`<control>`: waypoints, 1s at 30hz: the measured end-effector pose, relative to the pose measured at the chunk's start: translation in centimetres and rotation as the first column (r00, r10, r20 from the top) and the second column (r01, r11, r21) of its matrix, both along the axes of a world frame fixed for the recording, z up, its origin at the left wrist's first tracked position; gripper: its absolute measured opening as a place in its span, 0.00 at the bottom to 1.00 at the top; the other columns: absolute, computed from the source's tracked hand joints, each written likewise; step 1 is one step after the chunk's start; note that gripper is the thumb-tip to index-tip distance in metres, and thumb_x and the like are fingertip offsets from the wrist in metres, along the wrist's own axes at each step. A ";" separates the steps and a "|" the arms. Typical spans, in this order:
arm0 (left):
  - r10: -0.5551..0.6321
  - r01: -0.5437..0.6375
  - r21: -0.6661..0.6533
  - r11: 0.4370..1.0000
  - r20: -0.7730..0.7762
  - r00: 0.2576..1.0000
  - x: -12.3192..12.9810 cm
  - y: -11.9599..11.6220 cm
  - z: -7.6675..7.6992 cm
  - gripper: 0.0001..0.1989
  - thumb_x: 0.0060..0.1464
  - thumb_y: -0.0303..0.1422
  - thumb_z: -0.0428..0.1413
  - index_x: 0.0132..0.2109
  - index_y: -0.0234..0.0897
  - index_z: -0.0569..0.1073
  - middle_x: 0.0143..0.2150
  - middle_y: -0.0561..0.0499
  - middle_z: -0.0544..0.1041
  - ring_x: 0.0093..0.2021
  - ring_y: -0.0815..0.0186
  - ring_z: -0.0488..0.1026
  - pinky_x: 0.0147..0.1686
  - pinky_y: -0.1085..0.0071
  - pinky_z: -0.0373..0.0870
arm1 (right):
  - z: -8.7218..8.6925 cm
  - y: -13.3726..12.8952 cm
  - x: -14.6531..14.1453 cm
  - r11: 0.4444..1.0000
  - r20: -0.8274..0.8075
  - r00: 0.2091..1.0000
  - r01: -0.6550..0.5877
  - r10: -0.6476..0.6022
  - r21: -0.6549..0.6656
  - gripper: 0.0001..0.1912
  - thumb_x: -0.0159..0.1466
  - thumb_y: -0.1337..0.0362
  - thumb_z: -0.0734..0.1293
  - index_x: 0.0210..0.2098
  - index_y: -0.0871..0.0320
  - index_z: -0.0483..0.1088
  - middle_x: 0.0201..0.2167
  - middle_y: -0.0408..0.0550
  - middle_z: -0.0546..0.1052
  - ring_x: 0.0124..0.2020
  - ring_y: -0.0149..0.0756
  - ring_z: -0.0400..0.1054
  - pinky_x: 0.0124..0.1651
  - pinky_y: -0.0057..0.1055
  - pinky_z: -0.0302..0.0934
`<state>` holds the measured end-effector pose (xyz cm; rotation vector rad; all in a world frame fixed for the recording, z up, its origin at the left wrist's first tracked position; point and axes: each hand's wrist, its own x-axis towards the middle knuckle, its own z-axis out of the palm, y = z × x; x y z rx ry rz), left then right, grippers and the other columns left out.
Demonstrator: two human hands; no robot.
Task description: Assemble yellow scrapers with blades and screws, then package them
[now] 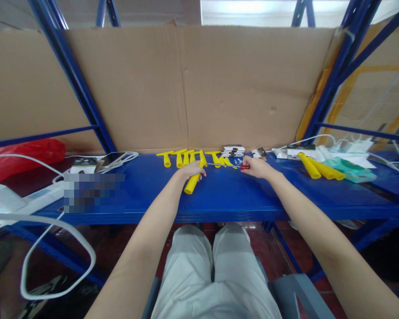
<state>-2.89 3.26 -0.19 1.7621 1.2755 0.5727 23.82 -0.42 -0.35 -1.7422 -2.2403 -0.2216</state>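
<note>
Left hand [192,169] closed around a yellow handle [193,180] lying on the blue shelf [232,195], near its back edge. Right hand [256,167] pinches a red-handled screwdriver [231,166], shaft pointing left toward the yellow handle. More yellow T-pieces [182,156] in a row behind, against cardboard [186,84]. Yellow tubes [321,168] well right; white cables [36,248] left.

Blue shelf [239,197], yellow handles [181,157], perhaps chargers [354,148]
</note>
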 end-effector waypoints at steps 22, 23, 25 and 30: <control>-0.005 0.007 0.025 1.000 -0.078 0.997 0.2 -0.6 0.5 0.08 0.42 0.19 0.53 0.30 0.34 0.65 0.13 0.57 0.66 0.17 0.70 0.68 0.23 0.75 0.67 | 0.1 0.0 0.0 1.000 0.021 1.000 -0.015 0.015 0.001 0.09 0.55 0.60 0.68 0.31 0.55 0.64 0.27 0.45 0.74 0.27 0.34 0.67 0.28 0.26 0.52; -0.002 0.004 0.025 1.000 -0.074 0.997 0.2 -0.7 0.5 0.08 0.42 0.18 0.53 0.30 0.34 0.65 0.13 0.57 0.66 0.17 0.71 0.68 0.22 0.76 0.67 | 0.2 -0.1 0.0 1.000 0.022 1.000 -0.016 0.016 -0.002 0.09 0.55 0.60 0.68 0.30 0.55 0.64 0.26 0.45 0.74 0.27 0.34 0.67 0.28 0.26 0.52; 0.000 0.002 0.025 1.000 -0.063 0.998 0.2 -0.7 0.5 0.09 0.41 0.18 0.53 0.30 0.35 0.64 0.14 0.57 0.67 0.17 0.71 0.67 0.22 0.76 0.66 | 0.3 -0.2 -0.1 1.000 0.025 1.000 -0.017 0.018 -0.014 0.08 0.55 0.60 0.67 0.29 0.55 0.64 0.26 0.45 0.74 0.26 0.34 0.66 0.28 0.26 0.52; 0.002 0.000 0.023 1.000 -0.060 0.998 0.2 -0.5 0.4 0.09 0.42 0.18 0.53 0.29 0.35 0.64 0.14 0.57 0.67 0.16 0.72 0.67 0.20 0.77 0.65 | 0.3 -0.2 -0.2 0.999 0.014 1.000 -0.013 0.013 -0.033 0.08 0.55 0.60 0.68 0.29 0.55 0.64 0.25 0.44 0.73 0.26 0.33 0.66 0.28 0.26 0.52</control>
